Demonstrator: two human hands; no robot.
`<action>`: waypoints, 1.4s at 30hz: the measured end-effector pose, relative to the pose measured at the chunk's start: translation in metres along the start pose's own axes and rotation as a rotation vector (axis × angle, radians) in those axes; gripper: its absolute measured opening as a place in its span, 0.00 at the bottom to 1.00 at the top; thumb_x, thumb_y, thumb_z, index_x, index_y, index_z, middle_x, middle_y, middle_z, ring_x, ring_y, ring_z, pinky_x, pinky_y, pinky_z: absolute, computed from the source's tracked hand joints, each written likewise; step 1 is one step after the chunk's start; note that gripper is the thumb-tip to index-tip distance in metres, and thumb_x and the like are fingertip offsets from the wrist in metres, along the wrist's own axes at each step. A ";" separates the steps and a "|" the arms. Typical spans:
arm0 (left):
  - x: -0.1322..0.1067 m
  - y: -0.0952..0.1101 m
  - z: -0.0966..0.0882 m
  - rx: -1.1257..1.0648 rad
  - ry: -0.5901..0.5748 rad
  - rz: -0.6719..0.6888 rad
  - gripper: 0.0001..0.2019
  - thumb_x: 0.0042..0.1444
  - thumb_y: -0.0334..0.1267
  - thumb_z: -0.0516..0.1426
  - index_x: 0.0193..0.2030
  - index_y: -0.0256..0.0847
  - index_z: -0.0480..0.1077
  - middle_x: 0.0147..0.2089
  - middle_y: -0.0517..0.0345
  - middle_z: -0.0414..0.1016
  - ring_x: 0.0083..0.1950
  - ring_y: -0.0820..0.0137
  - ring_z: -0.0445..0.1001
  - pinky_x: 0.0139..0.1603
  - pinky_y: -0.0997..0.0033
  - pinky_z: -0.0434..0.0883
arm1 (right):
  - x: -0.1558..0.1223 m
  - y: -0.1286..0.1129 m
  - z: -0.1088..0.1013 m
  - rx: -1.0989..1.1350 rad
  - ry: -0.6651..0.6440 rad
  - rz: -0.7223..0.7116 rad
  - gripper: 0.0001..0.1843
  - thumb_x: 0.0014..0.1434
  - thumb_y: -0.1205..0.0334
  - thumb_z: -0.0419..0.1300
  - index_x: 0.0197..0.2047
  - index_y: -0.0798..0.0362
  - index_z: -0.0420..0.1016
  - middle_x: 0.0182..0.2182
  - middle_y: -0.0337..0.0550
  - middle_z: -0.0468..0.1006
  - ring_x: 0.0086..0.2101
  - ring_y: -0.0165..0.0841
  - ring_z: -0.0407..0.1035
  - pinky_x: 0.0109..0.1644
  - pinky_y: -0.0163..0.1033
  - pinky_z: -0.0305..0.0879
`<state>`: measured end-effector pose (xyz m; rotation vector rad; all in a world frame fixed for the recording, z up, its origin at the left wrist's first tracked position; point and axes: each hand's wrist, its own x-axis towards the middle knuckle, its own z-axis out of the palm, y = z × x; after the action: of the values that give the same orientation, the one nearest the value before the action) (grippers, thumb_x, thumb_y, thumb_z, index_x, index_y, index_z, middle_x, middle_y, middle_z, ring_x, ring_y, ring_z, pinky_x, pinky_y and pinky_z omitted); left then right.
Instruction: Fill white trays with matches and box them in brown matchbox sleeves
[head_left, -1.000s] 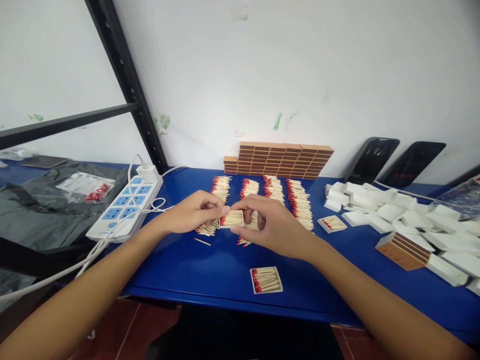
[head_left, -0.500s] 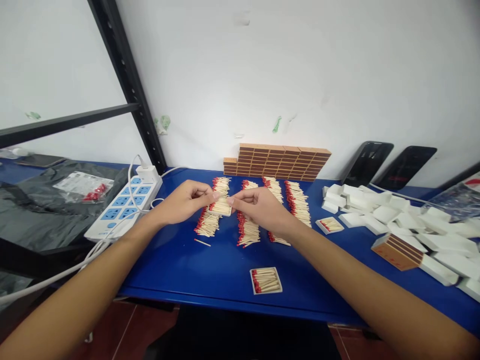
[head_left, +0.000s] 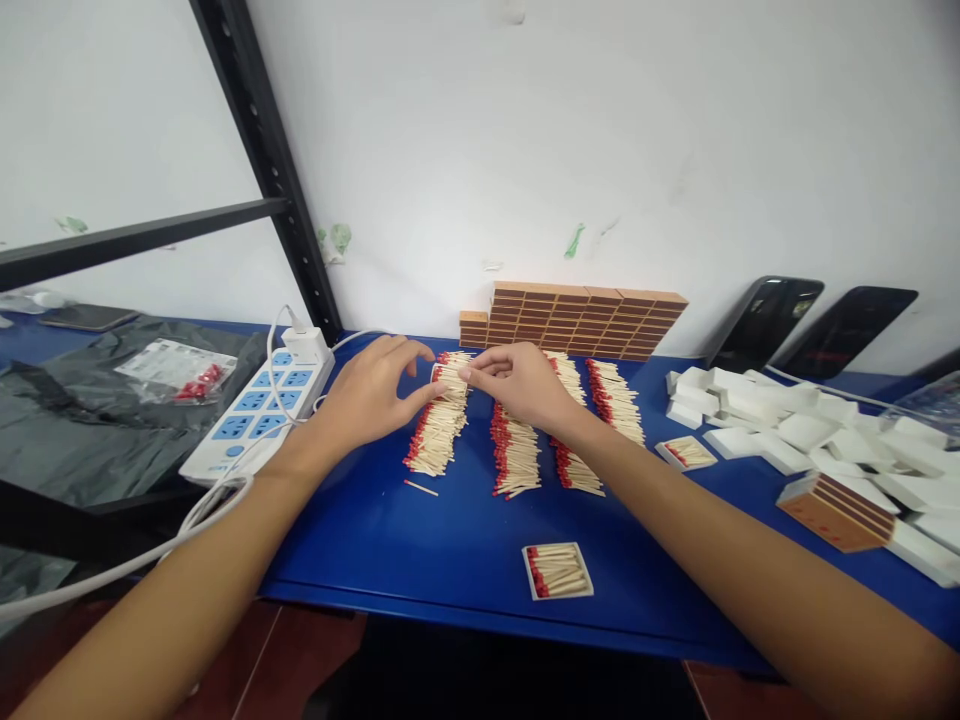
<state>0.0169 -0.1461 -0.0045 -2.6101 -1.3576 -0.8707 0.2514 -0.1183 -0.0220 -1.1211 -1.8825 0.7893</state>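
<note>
Several rows of red-tipped matches [head_left: 514, 455] lie on the blue table [head_left: 420, 550]. Both my hands are over the far end of the leftmost row [head_left: 435, 435]. My right hand [head_left: 525, 385] pinches the edge of a small white match tray [head_left: 448, 376] filled with matches, held just above that row. My left hand [head_left: 371, 395] has its fingers stretched out, with the thumb tip at the tray's left side. A filled tray [head_left: 557, 571] lies near the front edge, and another one [head_left: 688, 452] lies to the right of the rows.
Brown matchbox sleeves [head_left: 577, 320] are stacked against the wall. A heap of white trays [head_left: 787, 420] and a brown bundle [head_left: 832, 510] lie at right. Two dark phones [head_left: 765, 320] lean on the wall. At left are a power strip [head_left: 262, 410] with cables, a black bag [head_left: 90, 400] and a black shelf post [head_left: 262, 160]. A loose match [head_left: 421, 488] lies alone.
Both hands carried the tray from the near end of the rows to the far end of the leftmost row. My left hand's fingers have spread apart.
</note>
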 end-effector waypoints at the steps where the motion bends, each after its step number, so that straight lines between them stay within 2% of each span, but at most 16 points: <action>1: 0.000 -0.001 0.001 0.007 0.005 0.002 0.15 0.67 0.50 0.61 0.51 0.41 0.73 0.40 0.55 0.75 0.44 0.61 0.74 0.47 0.62 0.68 | -0.002 0.001 0.000 -0.009 -0.004 -0.010 0.12 0.60 0.53 0.70 0.34 0.54 0.86 0.32 0.46 0.86 0.33 0.36 0.78 0.38 0.39 0.71; 8: 0.001 -0.014 0.005 0.057 0.100 0.002 0.10 0.70 0.41 0.56 0.53 0.41 0.73 0.41 0.54 0.75 0.44 0.62 0.73 0.50 0.60 0.69 | -0.009 -0.005 0.002 -0.106 0.018 -0.032 0.11 0.62 0.54 0.68 0.35 0.53 0.86 0.28 0.42 0.83 0.29 0.32 0.72 0.34 0.38 0.64; 16: 0.000 -0.012 0.004 0.044 0.098 0.001 0.10 0.68 0.40 0.58 0.53 0.42 0.73 0.40 0.55 0.75 0.44 0.62 0.73 0.49 0.61 0.69 | -0.014 -0.007 0.003 -0.167 0.099 -0.134 0.10 0.62 0.54 0.69 0.37 0.50 0.87 0.30 0.40 0.85 0.25 0.29 0.66 0.32 0.38 0.59; 21: 0.000 -0.011 0.004 0.028 0.090 0.003 0.10 0.68 0.40 0.57 0.52 0.42 0.73 0.40 0.55 0.75 0.45 0.61 0.73 0.49 0.60 0.69 | -0.015 -0.004 0.008 -0.216 0.129 -0.184 0.07 0.62 0.55 0.69 0.39 0.48 0.88 0.29 0.38 0.84 0.26 0.31 0.68 0.34 0.38 0.60; 27: 0.000 -0.012 0.004 0.036 0.097 -0.021 0.10 0.70 0.38 0.53 0.52 0.41 0.74 0.41 0.52 0.76 0.47 0.60 0.74 0.50 0.58 0.70 | -0.017 -0.003 0.010 -0.207 0.158 -0.245 0.06 0.63 0.59 0.70 0.41 0.49 0.87 0.39 0.41 0.88 0.29 0.31 0.71 0.38 0.38 0.65; 31: 0.001 -0.012 0.004 0.040 0.092 -0.022 0.11 0.70 0.37 0.53 0.52 0.40 0.74 0.42 0.52 0.77 0.47 0.60 0.74 0.51 0.57 0.70 | -0.018 -0.003 0.009 -0.210 0.175 -0.293 0.07 0.64 0.59 0.69 0.44 0.49 0.87 0.41 0.42 0.88 0.30 0.32 0.73 0.39 0.39 0.67; 36: 0.001 -0.012 0.004 0.049 0.086 -0.020 0.10 0.70 0.37 0.53 0.51 0.41 0.74 0.43 0.52 0.78 0.47 0.60 0.75 0.50 0.57 0.70 | -0.017 0.003 0.010 -0.230 0.178 -0.334 0.08 0.66 0.57 0.68 0.46 0.47 0.87 0.45 0.42 0.88 0.38 0.36 0.78 0.44 0.41 0.71; 39: 0.001 -0.012 0.004 0.049 0.082 -0.024 0.10 0.70 0.37 0.53 0.51 0.41 0.74 0.43 0.52 0.77 0.47 0.60 0.74 0.50 0.58 0.70 | -0.015 0.004 0.009 -0.238 0.199 -0.344 0.08 0.67 0.57 0.67 0.47 0.46 0.87 0.45 0.42 0.88 0.39 0.36 0.79 0.44 0.42 0.71; 42: 0.001 -0.013 0.004 0.046 0.086 -0.021 0.10 0.70 0.37 0.54 0.51 0.41 0.74 0.42 0.52 0.77 0.47 0.60 0.74 0.50 0.58 0.70 | -0.014 -0.001 -0.003 -0.259 0.237 -0.364 0.08 0.66 0.56 0.67 0.46 0.46 0.87 0.43 0.43 0.88 0.37 0.36 0.78 0.43 0.43 0.71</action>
<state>0.0093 -0.1365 -0.0099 -2.4981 -1.3690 -0.9306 0.2578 -0.1307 -0.0237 -0.9355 -1.9412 0.2044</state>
